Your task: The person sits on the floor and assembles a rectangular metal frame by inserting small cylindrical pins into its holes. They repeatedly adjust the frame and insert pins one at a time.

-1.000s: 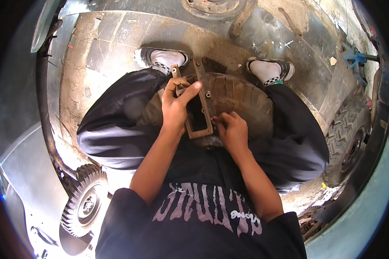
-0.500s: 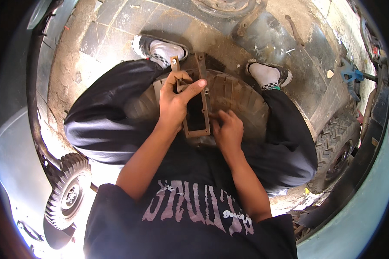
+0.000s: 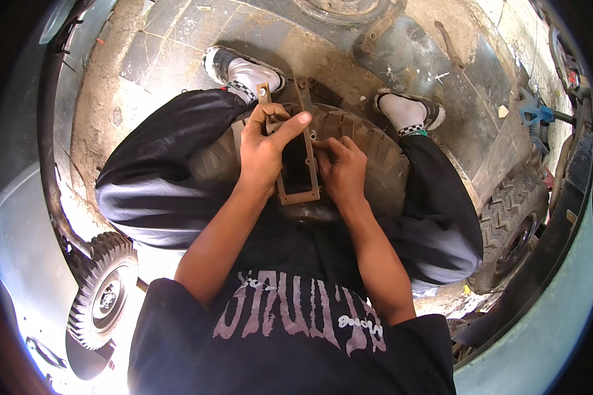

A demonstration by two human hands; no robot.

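Observation:
My left hand (image 3: 262, 150) is wrapped around the left side of a rusty rectangular metal frame (image 3: 300, 197), its thumb lying over the opening. Two arms stick out of the frame's far end, and a shiny bolt head (image 3: 263, 91) shows on the left one. On the right side rail, a small round nut or bushing (image 3: 313, 136) stands out. My right hand (image 3: 344, 168) is closed, its fingertips pinched at the rail just beside that round piece. Whatever sits between those fingertips is too small or hidden to make out.
Under the frame, between my legs, lies a worn tire (image 3: 375, 155). Treaded wheels stand at the left (image 3: 107, 294) and right (image 3: 514, 230). A blue-handled tool (image 3: 537, 116) is at the right; a rusty metal bar (image 3: 447, 45) lies on the floor ahead.
My right hand has moved up along the frame's right rail, and its fingertips have come together near the round piece. The left hand and the frame have shifted only slightly.

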